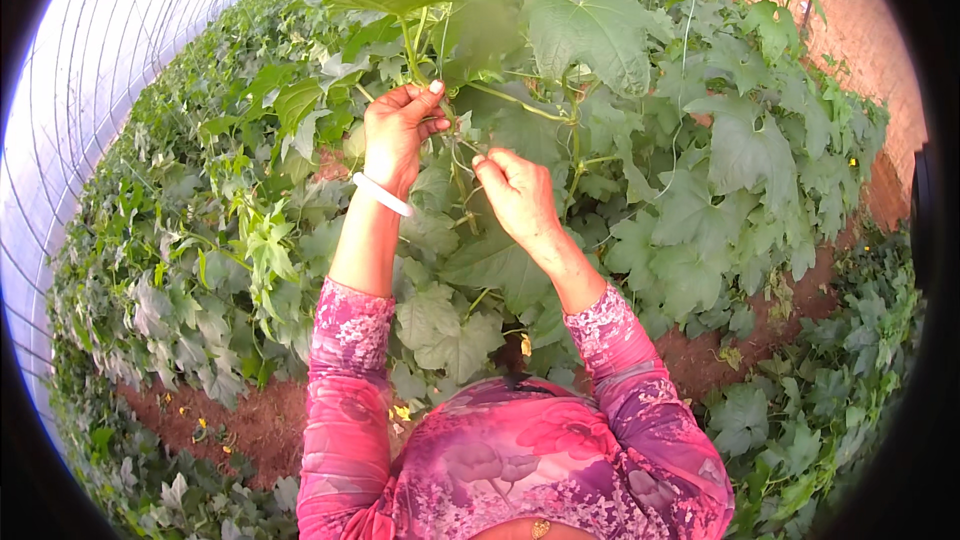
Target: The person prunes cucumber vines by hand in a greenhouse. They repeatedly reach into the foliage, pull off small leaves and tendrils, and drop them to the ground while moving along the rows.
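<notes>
My left hand (401,124), with a white bangle at its wrist, grips the green stem (411,49) of a climbing gourd-like vine between thumb and fingers. A thin support string (448,26) runs upward just beside that stem. Slightly lower and to the right, my right hand (519,191) has thumb and forefinger pinched on a thin strand (466,144). I cannot tell whether this strand is string or tendril. Broad lobed leaves surround both hands, and one large leaf (589,34) hangs above the right hand. The left fingers partly hide the gripped stem.
Another pale string (684,67) hangs to the right among the leaves. A side stem (575,127) stands close by my right hand. Curved, ribbed greenhouse film (90,52) rises at left, an earthen wall (862,37) at right. Bare soil (255,420) shows between the rows.
</notes>
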`<state>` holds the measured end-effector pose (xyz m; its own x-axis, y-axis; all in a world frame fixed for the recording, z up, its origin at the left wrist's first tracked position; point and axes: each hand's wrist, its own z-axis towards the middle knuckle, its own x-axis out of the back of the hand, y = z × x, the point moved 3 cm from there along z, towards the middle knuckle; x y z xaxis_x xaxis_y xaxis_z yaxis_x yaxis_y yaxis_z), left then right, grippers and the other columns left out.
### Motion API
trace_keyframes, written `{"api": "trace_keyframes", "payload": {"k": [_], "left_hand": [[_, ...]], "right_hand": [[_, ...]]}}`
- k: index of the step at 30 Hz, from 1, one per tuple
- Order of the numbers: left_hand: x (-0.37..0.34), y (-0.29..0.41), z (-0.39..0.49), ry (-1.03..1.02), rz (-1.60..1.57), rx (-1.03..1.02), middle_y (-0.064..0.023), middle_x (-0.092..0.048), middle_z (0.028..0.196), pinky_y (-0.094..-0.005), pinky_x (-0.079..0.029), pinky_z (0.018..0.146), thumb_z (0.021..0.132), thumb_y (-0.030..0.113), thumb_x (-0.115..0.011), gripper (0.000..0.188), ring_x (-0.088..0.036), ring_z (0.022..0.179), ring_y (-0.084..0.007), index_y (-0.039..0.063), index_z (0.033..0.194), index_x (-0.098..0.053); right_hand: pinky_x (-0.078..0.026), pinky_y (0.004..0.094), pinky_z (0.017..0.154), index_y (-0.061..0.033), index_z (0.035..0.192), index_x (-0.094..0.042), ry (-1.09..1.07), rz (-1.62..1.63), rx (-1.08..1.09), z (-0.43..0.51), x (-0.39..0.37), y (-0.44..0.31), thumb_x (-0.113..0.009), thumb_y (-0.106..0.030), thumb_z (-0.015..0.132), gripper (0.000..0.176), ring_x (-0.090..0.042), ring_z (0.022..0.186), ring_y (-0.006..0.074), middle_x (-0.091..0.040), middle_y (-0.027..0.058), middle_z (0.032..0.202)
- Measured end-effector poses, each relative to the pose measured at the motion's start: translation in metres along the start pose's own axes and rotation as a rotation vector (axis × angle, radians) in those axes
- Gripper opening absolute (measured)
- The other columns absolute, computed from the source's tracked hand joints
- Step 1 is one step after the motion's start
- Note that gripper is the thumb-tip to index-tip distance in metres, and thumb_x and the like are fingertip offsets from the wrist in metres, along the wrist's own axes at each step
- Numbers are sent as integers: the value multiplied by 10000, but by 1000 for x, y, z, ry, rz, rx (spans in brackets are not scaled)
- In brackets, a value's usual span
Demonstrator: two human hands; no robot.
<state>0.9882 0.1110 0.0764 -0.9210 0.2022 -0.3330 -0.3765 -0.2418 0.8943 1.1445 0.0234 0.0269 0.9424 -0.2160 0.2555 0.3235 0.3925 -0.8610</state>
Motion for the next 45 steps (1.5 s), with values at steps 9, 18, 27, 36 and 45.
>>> {"api": "trace_keyframes", "payload": {"k": [9,18,27,36,45], "left_hand": [[11,-8,-11,-43,-24,49,-39,-634,813,-282,-554,648,921,159,-717,165,-619,725,-129,37,859,-624],[27,-31,-11,-125,80,108,-40,-634,794,-279,-553,697,924,212,-721,210,-626,702,-133,43,880,-604],[100,-101,-32,12,42,144,-62,-643,1003,-355,-542,837,933,129,-687,207,-641,878,-173,21,1094,-614],[89,-108,-47,-25,-8,12,-53,-640,1001,-333,-521,823,941,143,-680,193,-622,889,-155,5,1066,-628],[69,-110,-72,-51,-51,66,-45,-636,998,-311,-501,809,949,157,-673,192,-604,900,-136,-10,1038,-642]], "right_hand": [[-424,280,695,-68,770,-603,198,523,442,31,78,-87,-623,-199,964,235,-519,714,124,-557,-1,739],[-488,363,713,0,879,-611,-891,117,450,-79,-63,-15,-606,-175,941,186,-607,758,269,-586,121,817],[-516,348,665,-33,894,-674,-218,-258,535,-47,-58,62,-666,-215,933,186,-648,781,239,-646,76,875],[-533,330,690,-39,1094,-644,-90,-129,438,14,-11,30,-680,-94,872,232,-663,788,317,-623,118,1104],[-487,310,934,-20,1215,-621,-427,179,490,37,-1,50,-683,-26,848,372,-612,1089,182,-639,107,1207]]}}
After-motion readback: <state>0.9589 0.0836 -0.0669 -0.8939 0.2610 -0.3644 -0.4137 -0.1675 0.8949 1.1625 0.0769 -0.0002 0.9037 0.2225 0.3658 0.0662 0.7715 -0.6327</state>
